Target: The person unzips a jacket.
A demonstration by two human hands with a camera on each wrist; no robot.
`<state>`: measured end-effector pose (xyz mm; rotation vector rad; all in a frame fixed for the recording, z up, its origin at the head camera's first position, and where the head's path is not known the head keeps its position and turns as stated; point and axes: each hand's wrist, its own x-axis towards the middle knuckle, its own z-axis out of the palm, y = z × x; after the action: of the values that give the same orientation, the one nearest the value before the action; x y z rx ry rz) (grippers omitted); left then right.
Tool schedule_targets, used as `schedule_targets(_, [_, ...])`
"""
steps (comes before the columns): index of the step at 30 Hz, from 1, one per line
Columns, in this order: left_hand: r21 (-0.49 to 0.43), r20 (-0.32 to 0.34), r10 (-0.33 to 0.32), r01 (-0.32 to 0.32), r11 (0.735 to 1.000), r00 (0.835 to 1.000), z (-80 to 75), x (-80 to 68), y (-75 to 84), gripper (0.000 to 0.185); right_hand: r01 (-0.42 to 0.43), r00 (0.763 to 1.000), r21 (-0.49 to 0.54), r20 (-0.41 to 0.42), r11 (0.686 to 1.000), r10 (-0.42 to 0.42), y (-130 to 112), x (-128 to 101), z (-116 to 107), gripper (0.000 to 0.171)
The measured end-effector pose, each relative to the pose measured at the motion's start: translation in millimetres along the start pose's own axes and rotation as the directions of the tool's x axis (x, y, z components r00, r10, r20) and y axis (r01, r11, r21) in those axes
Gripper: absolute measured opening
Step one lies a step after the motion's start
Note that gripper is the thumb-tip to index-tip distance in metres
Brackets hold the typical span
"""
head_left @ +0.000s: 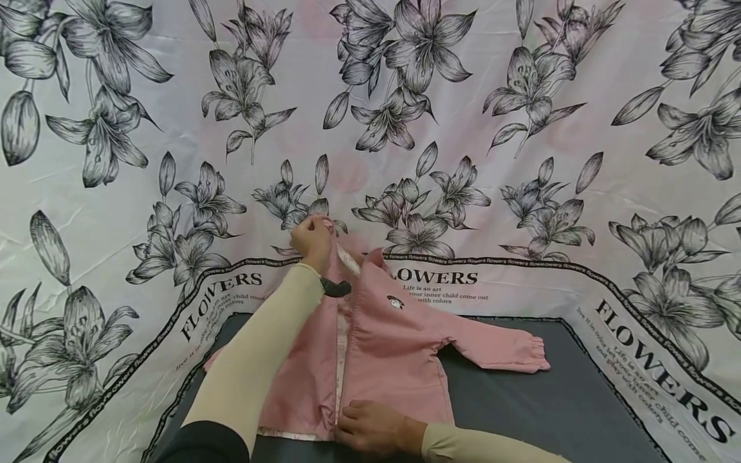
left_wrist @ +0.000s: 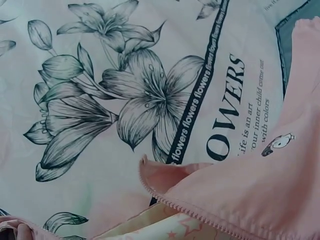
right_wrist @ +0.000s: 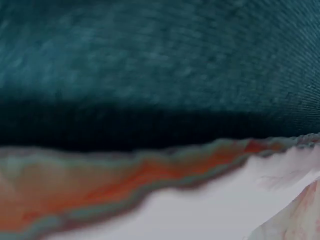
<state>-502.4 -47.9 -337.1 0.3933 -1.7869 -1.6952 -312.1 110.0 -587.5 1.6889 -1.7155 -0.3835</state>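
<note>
A pink zip-front jacket [head_left: 399, 347] lies with its front up, one sleeve [head_left: 498, 344] stretched to the right. My left hand [head_left: 312, 241] pinches the top of its left front edge at the collar and holds it raised. In the left wrist view, that hand [left_wrist: 17, 230] shows only at the bottom left corner, while the other front edge bears zipper teeth [left_wrist: 200, 216] and a small printed figure [left_wrist: 278, 145]. Down at the hem, my right hand [head_left: 376, 427] grips the front edge with curled fingers. Pale patterned lining [head_left: 341, 360] shows between the two fronts.
A dark grey surface [head_left: 498, 405] lies under the jacket. Behind and around it hangs a white floral sheet [head_left: 359, 173] with printed lettering. The right wrist view is filled by blurred dark fabric [right_wrist: 160, 60] above a pale cloth edge [right_wrist: 200, 215].
</note>
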Motion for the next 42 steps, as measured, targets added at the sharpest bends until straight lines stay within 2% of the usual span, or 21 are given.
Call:
schedule_targets(2, [0.003,0.039,-0.007,0.007,1.0,0.999,-1.1,2.1,-3.0,0.032,0.001,1.0,0.001,0.01,1.0,-0.001,-0.6,0.8,1.7,0.021])
schedule_targets(4, [0.048,0.106,-0.001,-0.005,0.999,0.994,-2.0,3.9,-7.7,0.034,0.011,1.0,0.009,0.026,1.0,-0.011,-1.1,1.7,3.1,0.02])
schedule_targets(6, [0.101,0.203,0.023,-0.044,0.994,0.979,-2.6,5.1,-14.4,0.035,0.016,0.999,0.034,0.037,0.999,-0.018,-1.2,2.4,3.9,0.018])
schedule_targets(8, [0.168,0.301,0.053,-0.108,0.98,0.952,-4.4,4.5,-21.4,0.036,0.01,0.999,0.08,0.034,0.997,-0.013,-1.1,3.0,4.6,0.016])
schedule_targets(10, [0.213,0.397,0.098,-0.195,0.957,0.913,-7.9,2.9,-29.6,0.04,-0.011,1.0,0.139,0.019,0.99,0.008,-0.3,3.7,5.7,0.015])
schedule_targets(13, [0.265,0.48,0.171,-0.328,0.907,0.861,-15.4,-0.5,-41.9,0.046,-0.047,0.999,0.23,-0.006,0.972,0.049,2.1,3.7,8.3,0.015])
schedule_targets(15, [0.312,0.494,0.217,-0.405,0.859,0.842,-21.3,-2.5,-50.6,0.05,-0.072,0.997,0.26,-0.005,0.963,0.076,5.3,2.8,10.2,0.016])
schedule_targets(20, [0.424,0.451,0.315,-0.51,0.748,0.835,-35.7,-7.0,-67.8,0.065,-0.156,0.988,0.227,0.047,0.961,0.149,20.3,-3.7,14.8,0.017])
schedule_targets(22, [0.417,0.451,0.364,-0.553,0.721,0.815,-40.3,-8.8,-72.6,0.065,-0.195,0.98,0.195,0.065,0.961,0.186,28.2,-6.0,16.9,0.015])
schedule_targets(24, [0.389,0.472,0.422,-0.613,0.688,0.774,-43.9,-11.7,-76.3,0.06,-0.237,0.971,0.169,0.077,0.957,0.227,36.5,-7.6,19.2,0.012])
schedule_targets(26, [0.349,0.5,0.476,-0.672,0.653,0.723,-47.3,-16.2,-77.8,0.054,-0.274,0.96,0.146,0.094,0.951,0.262,44.8,-8.6,20.9,0.012])
schedule_targets(28, [0.308,0.527,0.534,-0.734,0.605,0.661,-50.3,-20.7,-78.5,0.049,-0.307,0.95,0.134,0.11,0.942,0.293,52.9,-8.5,21.7,0.012])
schedule_targets(31, [0.248,0.533,0.619,-0.806,0.537,0.577,-54.4,-27.6,-78.2,0.048,-0.343,0.937,0.131,0.116,0.93,0.329,64.7,-8.7,22.1,0.016])
schedule_targets(33, [0.209,0.527,0.667,-0.841,0.499,0.526,-55.9,-31.1,-77.6,0.048,-0.374,0.926,0.136,0.113,0.917,0.361,72.1,-8.3,22.6,0.018])
schedule_targets(35, [0.184,0.534,0.685,-0.859,0.477,0.495,-57.6,-35.0,-76.6,0.047,-0.404,0.913,0.139,0.11,0.904,0.392,79.2,-7.8,22.5,0.02])
schedule_targets(36, [0.177,0.545,0.684,-0.864,0.471,0.484,-58.2,-36.5,-76.3,0.047,-0.423,0.905,0.142,0.111,0.895,0.41,82.5,-7.2,22.0,0.021])
schedule_targets(38, [0.164,0.576,0.663,-0.862,0.479,0.478,-60.7,-40.6,-73.8,0.048,-0.457,0.888,0.145,0.118,0.877,0.444,88.8,-6.1,20.2,0.023])
schedule_targets(40, [0.164,0.614,0.636,-0.864,0.476,0.467,-64.1,-44.6,-71.9,0.049,-0.486,0.873,0.155,0.123,0.86,0.471,94.4,-4.8,18.5,0.025])
schedule_targets(42, [0.156,0.654,0.612,-0.871,0.466,0.445,-68.0,-48.1,-71.1,0.052,-0.513,0.858,0.163,0.13,0.843,0.497,99.3,-3.7,17.7,0.027])
